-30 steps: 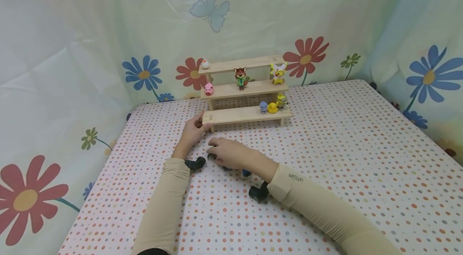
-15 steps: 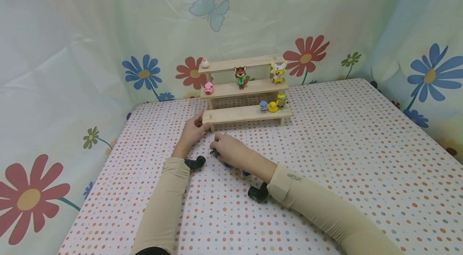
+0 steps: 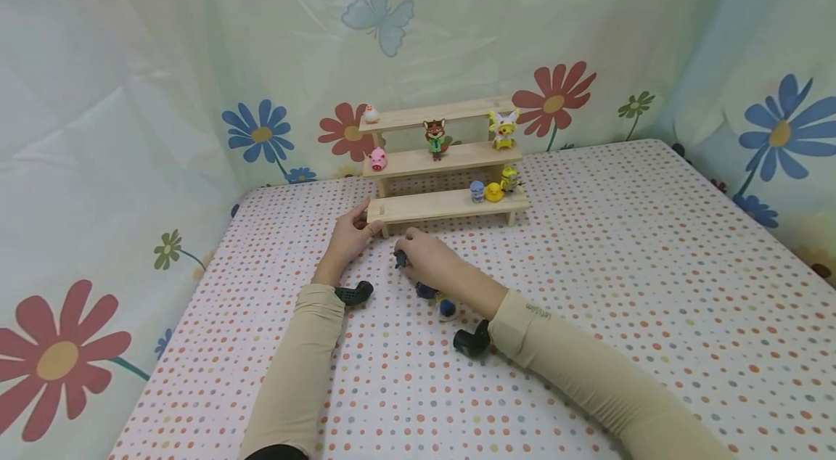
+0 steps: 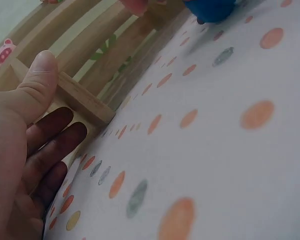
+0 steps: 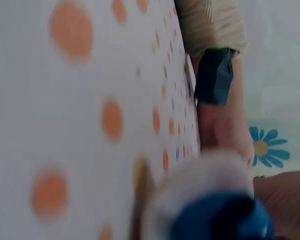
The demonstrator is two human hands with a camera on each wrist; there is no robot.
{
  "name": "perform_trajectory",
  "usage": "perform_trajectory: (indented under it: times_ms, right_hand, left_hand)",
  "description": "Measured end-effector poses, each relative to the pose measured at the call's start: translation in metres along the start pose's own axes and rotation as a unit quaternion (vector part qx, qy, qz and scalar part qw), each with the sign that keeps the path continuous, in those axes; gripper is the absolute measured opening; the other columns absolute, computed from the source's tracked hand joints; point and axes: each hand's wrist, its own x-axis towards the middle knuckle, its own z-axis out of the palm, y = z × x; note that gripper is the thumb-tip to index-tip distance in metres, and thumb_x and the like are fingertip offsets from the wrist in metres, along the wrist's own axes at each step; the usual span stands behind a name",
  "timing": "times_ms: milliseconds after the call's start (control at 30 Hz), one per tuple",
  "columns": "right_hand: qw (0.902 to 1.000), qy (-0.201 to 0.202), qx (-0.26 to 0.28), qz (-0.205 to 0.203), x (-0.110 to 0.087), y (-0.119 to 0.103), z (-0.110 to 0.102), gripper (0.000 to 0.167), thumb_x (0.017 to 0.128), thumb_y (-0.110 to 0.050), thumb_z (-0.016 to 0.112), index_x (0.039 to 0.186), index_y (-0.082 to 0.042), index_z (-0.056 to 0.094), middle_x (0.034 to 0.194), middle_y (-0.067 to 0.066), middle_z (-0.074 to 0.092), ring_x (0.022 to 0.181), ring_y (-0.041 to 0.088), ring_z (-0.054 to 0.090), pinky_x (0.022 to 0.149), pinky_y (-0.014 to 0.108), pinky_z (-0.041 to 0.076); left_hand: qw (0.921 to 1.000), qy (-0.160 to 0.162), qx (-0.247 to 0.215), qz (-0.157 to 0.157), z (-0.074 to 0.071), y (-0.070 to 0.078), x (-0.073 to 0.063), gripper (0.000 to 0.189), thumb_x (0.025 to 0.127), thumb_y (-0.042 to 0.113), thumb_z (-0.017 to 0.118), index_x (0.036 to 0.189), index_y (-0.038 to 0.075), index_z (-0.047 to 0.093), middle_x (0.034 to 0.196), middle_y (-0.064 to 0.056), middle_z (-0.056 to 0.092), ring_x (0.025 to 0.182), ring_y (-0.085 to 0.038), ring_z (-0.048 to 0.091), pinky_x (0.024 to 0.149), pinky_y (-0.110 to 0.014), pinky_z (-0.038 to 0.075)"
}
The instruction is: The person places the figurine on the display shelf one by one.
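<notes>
My left hand [image 3: 349, 239] grips the left end of the lowest step of a three-step wooden display shelf [image 3: 437, 207]. In the left wrist view, its thumb lies over the step's end and the other fingers bend beneath. My right hand [image 3: 431, 258] pinches a small dark figurine [image 3: 400, 258] just above the table, in front of the shelf; its details are too small to tell. Under the right wrist are a dark blue toy [image 3: 426, 291] and a blue-and-white toy [image 3: 447, 309], partly covered by the arm.
On the lowest step are a bluish figurine [image 3: 477, 191], a yellow duck [image 3: 493, 191] and a yellow figure [image 3: 509, 178]. Above sit a pink pig [image 3: 377, 159], a fox figure [image 3: 435, 139], a yellow-and-white figure [image 3: 503, 130] and a white bird [image 3: 371, 114]. A dotted cloth [image 3: 620, 249] covers the table.
My right hand has moved forward and slightly right with the dark figurine, uncovering more of the blue toys. The left hand stays at the shelf's end.
</notes>
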Motion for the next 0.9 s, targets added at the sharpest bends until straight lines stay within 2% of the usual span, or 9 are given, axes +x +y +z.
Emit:
perform_trajectory:
  times_ms: [100,167,333,500,600,700,833,900]
  right_hand:
    - [0.9996,0.009,0.022,0.015,0.001,0.007,-0.009,0.035,0.087,-0.017,0.07,0.12,-0.009,0.064,0.112,0.008,0.058,0.094,0.018,0.061,0.078,0.03,0.054]
    - [0.9991,0.03,0.022,0.022,0.001,0.013,-0.018,0.036,0.087,-0.019,0.071,0.12,-0.009,0.064,0.109,0.007,0.059,0.091,0.018,0.061,0.077,0.031,0.053]
    - [0.9928,0.116,-0.011,0.026,-0.001,0.031,-0.043,0.046,0.085,-0.026,0.073,0.127,-0.012,0.06,0.114,0.009,0.063,0.096,0.023,0.064,0.082,0.037,0.054]
    - [0.9825,0.184,0.009,0.025,-0.004,0.058,-0.062,0.046,0.085,-0.027,0.072,0.126,-0.012,0.059,0.112,0.01,0.06,0.097,0.026,0.062,0.082,0.04,0.053]
    - [0.977,0.21,0.017,0.037,-0.003,0.074,-0.067,0.043,0.084,-0.03,0.071,0.121,-0.011,0.061,0.11,0.009,0.058,0.097,0.025,0.061,0.083,0.04,0.051]
    - [0.9719,0.23,0.007,0.048,0.0,0.087,-0.067,0.042,0.084,-0.031,0.072,0.12,-0.011,0.063,0.112,0.009,0.061,0.102,0.027,0.06,0.09,0.042,0.048]
    - [0.9658,0.252,-0.017,0.058,0.004,0.101,-0.063,0.042,0.084,-0.029,0.074,0.122,-0.014,0.063,0.117,0.009,0.064,0.112,0.028,0.056,0.103,0.048,0.037]
    - [0.964,0.258,-0.021,0.059,0.005,0.104,-0.062,0.043,0.084,-0.03,0.074,0.123,-0.016,0.063,0.117,0.008,0.065,0.114,0.029,0.054,0.105,0.05,0.033]
  left_hand:
    - [1.0,0.003,-0.002,0.0,0.001,-0.001,0.001,0.08,0.083,0.045,0.068,0.149,0.016,0.034,0.122,-0.014,0.061,0.11,-0.026,0.059,0.089,-0.038,0.051]
    - [1.0,0.003,-0.001,0.001,0.001,-0.002,0.001,0.08,0.083,0.045,0.068,0.149,0.016,0.034,0.122,-0.014,0.061,0.11,-0.026,0.06,0.089,-0.037,0.052]
    - [1.0,-0.002,0.002,0.0,0.0,-0.002,0.001,0.08,0.083,0.046,0.067,0.15,0.018,0.032,0.124,-0.013,0.059,0.11,-0.026,0.059,0.086,-0.035,0.052]
    - [1.0,-0.005,-0.003,-0.005,0.0,0.001,0.001,0.081,0.083,0.045,0.067,0.15,0.016,0.031,0.124,-0.013,0.059,0.111,-0.026,0.059,0.086,-0.036,0.052]
    - [0.9999,-0.004,-0.004,-0.013,0.0,0.003,0.001,0.081,0.083,0.045,0.068,0.15,0.017,0.032,0.123,-0.013,0.059,0.111,-0.025,0.058,0.089,-0.037,0.051]
    - [0.9998,-0.002,-0.003,-0.019,0.0,0.002,0.001,0.08,0.083,0.044,0.068,0.15,0.018,0.032,0.123,-0.012,0.059,0.111,-0.025,0.058,0.09,-0.038,0.051]
    - [0.9998,-0.002,0.001,-0.019,0.0,0.001,0.002,0.078,0.084,0.043,0.068,0.15,0.019,0.033,0.123,-0.012,0.059,0.111,-0.025,0.058,0.09,-0.038,0.051]
    - [0.9998,-0.001,0.002,-0.018,0.0,0.0,0.003,0.078,0.084,0.043,0.068,0.149,0.018,0.033,0.123,-0.011,0.059,0.111,-0.024,0.058,0.09,-0.038,0.051]
